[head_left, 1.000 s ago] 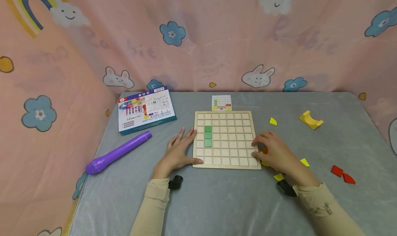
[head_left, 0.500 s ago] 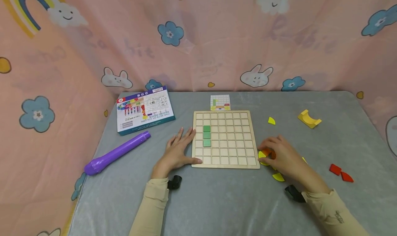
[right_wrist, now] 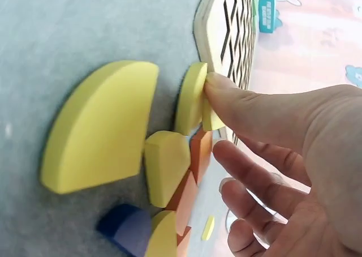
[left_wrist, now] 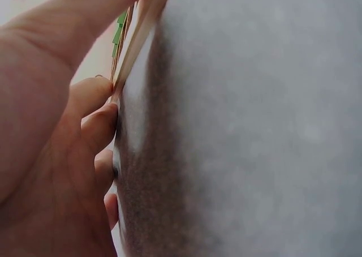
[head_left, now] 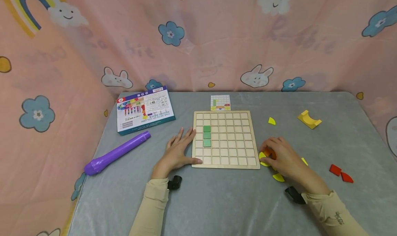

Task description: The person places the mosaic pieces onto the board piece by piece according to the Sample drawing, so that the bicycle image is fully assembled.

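A wooden grid board (head_left: 226,117) lies mid-table with a column of three green squares (head_left: 206,136) in its left part. My left hand (head_left: 181,148) lies flat against the board's left edge, fingers straight, thumb along the bottom corner; the left wrist view shows the left hand (left_wrist: 73,127) touching the board edge (left_wrist: 141,25). My right hand (head_left: 274,152) hovers over a small pile just right of the board. In the right wrist view the right hand (right_wrist: 266,138) has its thumb touching a yellow piece (right_wrist: 191,98), its fingers loosely curled above orange pieces (right_wrist: 198,155), gripping nothing.
A printed box (head_left: 145,109) and a purple pen-like tube (head_left: 116,153) lie at the left. A pattern card (head_left: 220,102) sits behind the board. A yellow arch block (head_left: 309,119), small yellow pieces (head_left: 271,121) and red pieces (head_left: 340,173) are scattered right. Pink cloth walls surround the table.
My right hand slid from the board's right edge off to the pile of pieces beside it. The left hand and the board have stayed put.
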Motion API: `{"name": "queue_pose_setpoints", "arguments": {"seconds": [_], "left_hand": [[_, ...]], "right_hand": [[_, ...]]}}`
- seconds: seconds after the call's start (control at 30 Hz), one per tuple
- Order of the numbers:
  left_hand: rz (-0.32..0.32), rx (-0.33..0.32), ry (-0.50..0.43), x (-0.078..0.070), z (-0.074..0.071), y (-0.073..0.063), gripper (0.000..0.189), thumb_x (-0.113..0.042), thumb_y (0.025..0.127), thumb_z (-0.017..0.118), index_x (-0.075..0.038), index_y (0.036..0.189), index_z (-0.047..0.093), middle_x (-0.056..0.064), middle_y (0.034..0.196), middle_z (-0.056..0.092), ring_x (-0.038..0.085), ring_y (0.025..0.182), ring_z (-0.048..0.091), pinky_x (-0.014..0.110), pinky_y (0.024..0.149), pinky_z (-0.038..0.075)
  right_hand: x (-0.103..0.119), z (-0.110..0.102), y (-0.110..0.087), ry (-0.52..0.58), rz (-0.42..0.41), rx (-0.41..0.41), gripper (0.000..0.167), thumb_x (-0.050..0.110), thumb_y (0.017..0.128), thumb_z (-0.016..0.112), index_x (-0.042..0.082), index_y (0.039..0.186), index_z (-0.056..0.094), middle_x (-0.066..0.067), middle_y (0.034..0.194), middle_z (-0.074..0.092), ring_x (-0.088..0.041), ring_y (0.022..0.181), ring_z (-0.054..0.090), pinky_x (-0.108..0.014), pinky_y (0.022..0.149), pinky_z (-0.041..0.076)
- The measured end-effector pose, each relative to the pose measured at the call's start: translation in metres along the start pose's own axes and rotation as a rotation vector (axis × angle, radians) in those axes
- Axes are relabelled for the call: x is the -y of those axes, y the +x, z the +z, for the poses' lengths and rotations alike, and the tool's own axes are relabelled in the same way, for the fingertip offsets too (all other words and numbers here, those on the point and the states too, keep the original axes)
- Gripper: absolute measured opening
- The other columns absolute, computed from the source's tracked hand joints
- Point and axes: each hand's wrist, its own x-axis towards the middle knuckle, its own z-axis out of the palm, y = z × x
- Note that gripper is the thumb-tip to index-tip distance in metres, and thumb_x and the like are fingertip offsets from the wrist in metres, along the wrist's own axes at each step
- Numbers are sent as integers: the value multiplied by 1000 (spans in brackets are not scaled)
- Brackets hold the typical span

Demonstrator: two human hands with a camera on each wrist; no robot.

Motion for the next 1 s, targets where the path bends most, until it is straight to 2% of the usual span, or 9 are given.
{"name": "queue_pose_setpoints", "arguments": {"seconds": [0.27, 0.37, 0.53, 0.6, 0.73, 1.0], "left_hand": [[-3, -5, -9, 0, 0, -2, 115, -47, 83, 90, -26, 171, 19, -8, 179, 9, 21, 168, -8, 55, 134, -2], [-8, 2, -6, 1, 1, -1, 116, -48, 83, 90, -27, 171, 17, -10, 179, 8, 19, 167, -9, 53, 134, -3], [0, -4, -5, 3, 2, 0, 115, -47, 84, 89, -27, 171, 17, -9, 179, 9, 20, 167, -9, 54, 134, -3], [2, -5, -5, 3, 2, 0, 115, -47, 84, 89, -27, 171, 17, -9, 179, 9, 20, 167, -8, 54, 134, -3], [7, -9, -4, 2, 1, 0, 115, -46, 84, 89, -26, 171, 18, -8, 180, 9, 22, 168, -8, 55, 134, -2], [8, -13, 0, 5, 3, 3, 115, -46, 84, 90, -24, 171, 18, -7, 180, 9, 23, 168, -8, 54, 134, -2]], "right_hand": [[5, -6, 15, 88, 47, 60, 18, 6, 89, 84, 10, 92, 67, -1, 82, 57, -16, 77, 50, -27, 64, 41], [8, -7, 25, 105, 12, 42, 12, 4, 93, 79, 6, 102, 71, -3, 83, 58, -17, 76, 50, -28, 64, 42], [17, -1, 44, 87, -44, 11, 20, 5, 100, 71, 6, 120, 76, -11, 105, 69, -22, 89, 55, -37, 76, 46], [22, 3, 53, 101, -71, -4, 18, 6, 102, 69, 7, 118, 77, -10, 110, 70, -22, 92, 55, -38, 78, 46], [34, 12, 72, 184, -75, -20, 13, 6, 102, 69, 6, 112, 78, -9, 104, 70, -23, 92, 53, -37, 78, 43], [52, 28, 106, 277, 16, -43, 8, 12, 101, 71, 7, 105, 76, -11, 99, 71, -24, 90, 58, -36, 77, 46]]}}
